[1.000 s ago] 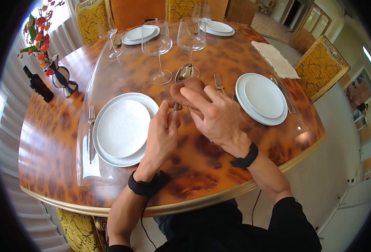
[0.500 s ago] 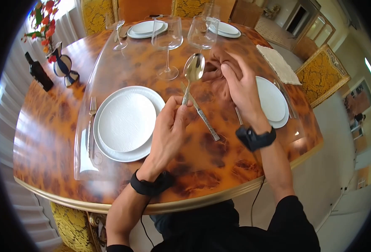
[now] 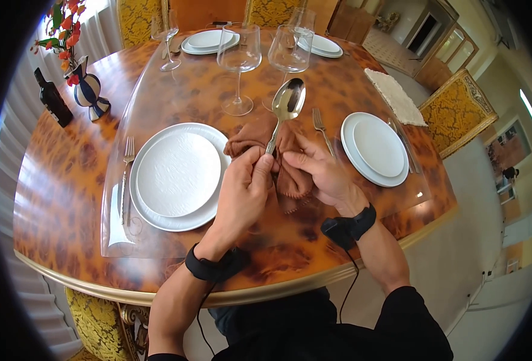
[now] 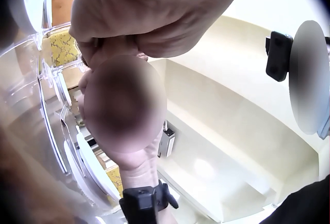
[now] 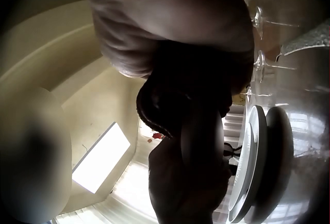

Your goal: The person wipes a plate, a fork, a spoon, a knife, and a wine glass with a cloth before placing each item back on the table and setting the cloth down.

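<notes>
My left hand [image 3: 245, 186] pinches a shiny metal spoon [image 3: 289, 99] by its handle, bowl pointing up and away from me. A brown cloth napkin [image 3: 293, 177] hangs bunched behind and beside the handle. My right hand [image 3: 331, 179] grips the napkin, thumb on top near the spoon's neck. Both hands are close together above the table, right of the nearest white plates [image 3: 178, 174]. In the right wrist view the napkin [image 5: 147, 108] is a dark fold below the palm. The handle's lower end is hidden in the left fingers.
Wine glasses [image 3: 239, 51] stand just beyond the spoon. A fork [image 3: 322, 127] and more stacked plates [image 3: 376, 149] lie to the right, another fork [image 3: 127, 168] at left. A dark bottle [image 3: 52, 99] and a flower vase [image 3: 89, 93] stand far left; a beige mat [image 3: 394, 96] lies far right.
The napkin first covered the spoon's upper part, then swung right with my right hand, baring the spoon. Now the right hand is back with the napkin against the handle; the left still holds the spoon.
</notes>
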The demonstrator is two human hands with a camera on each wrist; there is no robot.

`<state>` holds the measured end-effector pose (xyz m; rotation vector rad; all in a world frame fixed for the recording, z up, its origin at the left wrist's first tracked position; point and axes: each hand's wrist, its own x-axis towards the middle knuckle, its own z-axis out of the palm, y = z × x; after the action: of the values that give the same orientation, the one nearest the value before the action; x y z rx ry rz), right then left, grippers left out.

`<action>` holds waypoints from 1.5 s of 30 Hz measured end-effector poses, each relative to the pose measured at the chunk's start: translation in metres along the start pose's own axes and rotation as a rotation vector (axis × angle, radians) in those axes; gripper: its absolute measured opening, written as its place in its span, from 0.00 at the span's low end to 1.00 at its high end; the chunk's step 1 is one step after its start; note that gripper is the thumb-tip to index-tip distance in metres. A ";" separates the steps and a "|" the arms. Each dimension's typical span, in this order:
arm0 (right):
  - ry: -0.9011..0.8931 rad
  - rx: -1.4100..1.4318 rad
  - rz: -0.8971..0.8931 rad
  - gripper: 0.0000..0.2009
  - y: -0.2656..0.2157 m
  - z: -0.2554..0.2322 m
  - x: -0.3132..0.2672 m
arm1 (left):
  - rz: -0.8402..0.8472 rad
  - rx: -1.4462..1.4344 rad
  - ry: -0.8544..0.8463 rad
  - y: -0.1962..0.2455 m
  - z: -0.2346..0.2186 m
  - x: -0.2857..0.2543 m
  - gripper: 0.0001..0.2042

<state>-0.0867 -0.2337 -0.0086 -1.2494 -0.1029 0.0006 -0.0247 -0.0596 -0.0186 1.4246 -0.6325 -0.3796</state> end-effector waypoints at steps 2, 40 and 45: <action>0.060 -0.278 -0.016 0.17 -0.003 0.000 -0.003 | -0.035 -0.018 -0.054 -0.003 -0.004 0.000 0.13; 0.497 -0.584 -0.619 0.14 -0.026 -0.035 -0.019 | 0.064 0.729 0.133 -0.052 0.020 -0.001 0.21; 0.471 -0.584 -0.604 0.13 -0.026 -0.033 -0.021 | 0.073 1.234 -0.108 -0.030 0.018 0.003 0.13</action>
<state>-0.1061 -0.2746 0.0045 -1.7208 -0.0681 -0.8966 -0.0296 -0.0789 -0.0477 2.5402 -1.0859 0.0477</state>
